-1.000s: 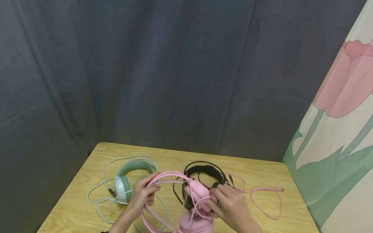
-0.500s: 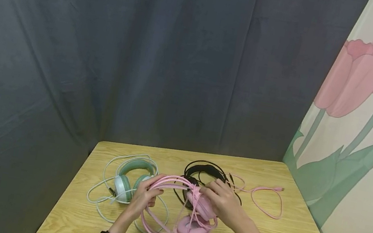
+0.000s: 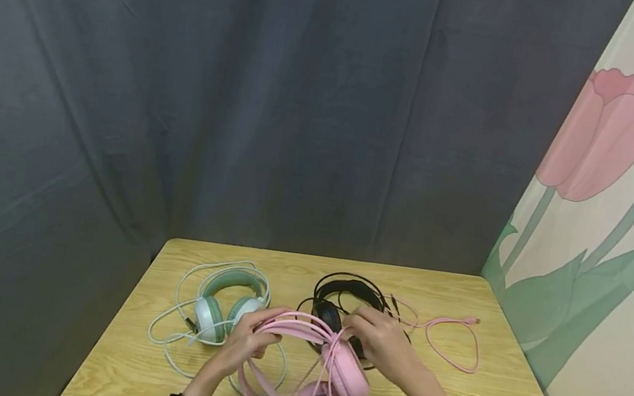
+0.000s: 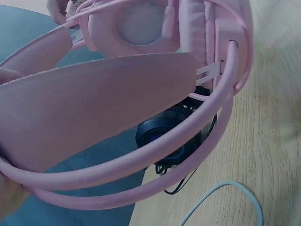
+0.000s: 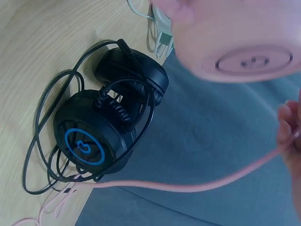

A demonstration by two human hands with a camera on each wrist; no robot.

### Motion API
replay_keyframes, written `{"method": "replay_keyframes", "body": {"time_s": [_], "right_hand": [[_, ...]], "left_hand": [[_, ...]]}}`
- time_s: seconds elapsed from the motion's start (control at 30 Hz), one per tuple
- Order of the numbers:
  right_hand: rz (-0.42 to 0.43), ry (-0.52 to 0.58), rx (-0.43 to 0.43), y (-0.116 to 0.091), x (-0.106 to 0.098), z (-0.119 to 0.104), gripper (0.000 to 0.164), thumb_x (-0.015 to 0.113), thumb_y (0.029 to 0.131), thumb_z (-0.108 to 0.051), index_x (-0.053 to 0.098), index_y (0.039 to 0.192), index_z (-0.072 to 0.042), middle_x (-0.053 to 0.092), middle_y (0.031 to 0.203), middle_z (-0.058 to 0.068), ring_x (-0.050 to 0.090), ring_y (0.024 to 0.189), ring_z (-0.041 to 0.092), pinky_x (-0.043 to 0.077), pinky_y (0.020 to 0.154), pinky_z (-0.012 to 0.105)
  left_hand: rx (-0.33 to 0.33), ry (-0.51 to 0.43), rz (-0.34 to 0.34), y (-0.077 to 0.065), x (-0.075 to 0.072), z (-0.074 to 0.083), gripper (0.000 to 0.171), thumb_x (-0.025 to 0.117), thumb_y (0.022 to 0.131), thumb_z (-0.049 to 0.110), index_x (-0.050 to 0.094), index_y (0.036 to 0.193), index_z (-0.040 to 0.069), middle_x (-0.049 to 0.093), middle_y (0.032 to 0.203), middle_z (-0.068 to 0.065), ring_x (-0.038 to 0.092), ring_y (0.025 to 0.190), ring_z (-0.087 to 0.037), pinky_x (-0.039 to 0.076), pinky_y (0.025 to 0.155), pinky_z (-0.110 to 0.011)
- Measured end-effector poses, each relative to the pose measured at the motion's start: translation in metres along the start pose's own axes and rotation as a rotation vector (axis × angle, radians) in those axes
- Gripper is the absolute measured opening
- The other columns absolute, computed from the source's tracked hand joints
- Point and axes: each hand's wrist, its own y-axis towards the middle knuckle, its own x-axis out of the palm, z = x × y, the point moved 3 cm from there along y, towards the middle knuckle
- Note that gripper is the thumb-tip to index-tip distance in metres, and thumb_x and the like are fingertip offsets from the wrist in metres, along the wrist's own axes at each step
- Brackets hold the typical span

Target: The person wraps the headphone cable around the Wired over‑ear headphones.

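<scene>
My left hand (image 3: 248, 338) grips the headband of a pair of pink headphones (image 3: 348, 375), held over the front of the table. Its padded band (image 4: 94, 106) and twin outer tubes fill the left wrist view. The ear cups hang to the right, with strands of pink cable wound around them. Just above the upper cup, my right hand (image 3: 377, 340) pinches the pink cable (image 5: 188, 187). That cable runs from the fingers towards the table in the right wrist view. Behind the cups lie black headphones (image 5: 89, 136), partly hidden in the head view.
Mint and white headphones (image 3: 209, 322) rest at the left of the wooden table (image 3: 132, 378), their pale cable looped around them. A length of pink cable ending in a plug (image 3: 472, 321) lies at the right. A dark curtain (image 3: 305, 118) hangs behind the table.
The pink headphones have tilted, their cups swinging lower. My right hand has shifted slightly left and come off the cup's side to just above it, with the cable in its fingers.
</scene>
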Motion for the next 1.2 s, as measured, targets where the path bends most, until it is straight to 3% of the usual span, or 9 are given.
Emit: {"method": "replay_keyframes", "body": {"time_s": [0.17,0.33,0.43,0.53,0.67,0.77,0.9,1.03,1.2], "right_hand": [[-0.014,-0.013,0.061,-0.011,0.0,0.006,0.02,0.052,0.103,-0.022,0.069,0.102,-0.012,0.063,0.092,-0.005,0.057,0.07,0.004,0.046,0.058,0.018],[0.057,-0.052,0.167,-0.024,-0.005,0.015,0.037,0.055,0.092,-0.052,0.066,0.085,-0.018,0.059,0.074,-0.012,0.049,0.06,-0.002,0.041,0.051,0.015],[0.048,-0.044,0.146,-0.029,-0.009,0.018,0.027,0.063,0.092,-0.041,0.068,0.086,-0.015,0.061,0.078,-0.009,0.051,0.064,0.001,0.043,0.053,0.016],[0.01,-0.015,0.097,-0.034,-0.012,0.019,0.009,0.063,0.094,-0.004,0.071,0.095,-0.01,0.064,0.088,-0.003,0.059,0.075,0.009,0.049,0.063,0.02],[-0.04,0.001,0.1,-0.039,-0.014,0.022,0.057,0.042,0.069,0.027,0.071,0.105,-0.007,0.064,0.101,0.001,0.063,0.091,0.018,0.052,0.072,0.025],[-0.02,-0.044,0.142,-0.043,-0.016,0.026,0.049,0.051,0.074,0.024,0.071,0.105,-0.008,0.064,0.099,0.0,0.062,0.087,0.016,0.05,0.065,0.024],[0.071,-0.132,0.221,-0.046,-0.018,0.033,0.015,0.077,0.081,-0.005,0.07,0.094,-0.011,0.064,0.086,-0.003,0.058,0.07,0.009,0.047,0.054,0.023],[0.126,-0.185,0.31,-0.048,-0.017,0.039,0.02,0.083,0.077,-0.021,0.066,0.085,-0.014,0.059,0.077,-0.007,0.054,0.061,0.007,0.043,0.049,0.023],[0.125,-0.199,0.325,-0.047,-0.013,0.042,0.016,0.076,0.08,-0.003,0.066,0.092,-0.008,0.062,0.082,-0.001,0.057,0.067,0.015,0.048,0.054,0.031]], "left_hand": [[0.037,-0.018,-0.04,-0.002,-0.003,-0.001,0.055,0.058,0.084,0.0,0.052,0.139,-0.005,0.041,0.062,0.002,0.032,0.047,-0.003,0.031,0.046,-0.018],[0.053,-0.045,-0.075,-0.003,-0.005,-0.003,0.054,0.057,0.084,-0.002,0.05,0.137,-0.01,0.044,0.066,-0.001,0.031,0.046,-0.002,0.03,0.045,-0.018],[0.026,-0.033,-0.086,-0.004,-0.004,-0.005,0.055,0.058,0.084,-0.001,0.05,0.138,-0.009,0.051,0.074,-0.003,0.032,0.047,-0.002,0.031,0.045,-0.018],[-0.004,-0.029,-0.085,-0.004,-0.004,-0.007,0.056,0.057,0.085,0.0,0.05,0.139,-0.007,0.056,0.083,-0.007,0.034,0.048,-0.003,0.031,0.045,-0.018],[-0.004,-0.04,-0.087,-0.005,-0.005,-0.01,0.055,0.057,0.085,0.001,0.05,0.139,-0.007,0.057,0.085,-0.013,0.033,0.047,-0.002,0.029,0.044,-0.018],[0.018,-0.046,-0.093,-0.005,-0.006,-0.01,0.054,0.056,0.086,0.0,0.051,0.139,-0.007,0.057,0.082,-0.01,0.032,0.047,-0.002,0.029,0.044,-0.018],[0.047,-0.055,-0.094,-0.006,-0.008,-0.012,0.054,0.057,0.085,0.0,0.051,0.138,-0.008,0.052,0.074,-0.002,0.033,0.046,-0.002,0.029,0.044,-0.017],[0.082,-0.044,-0.096,-0.005,-0.008,-0.01,0.054,0.056,0.084,0.001,0.052,0.137,-0.007,0.047,0.067,0.002,0.033,0.046,-0.002,0.03,0.044,-0.017],[0.1,-0.042,-0.089,-0.002,-0.009,-0.008,0.053,0.055,0.085,0.002,0.052,0.138,-0.006,0.045,0.068,0.004,0.033,0.048,-0.002,0.03,0.046,-0.018]]}}
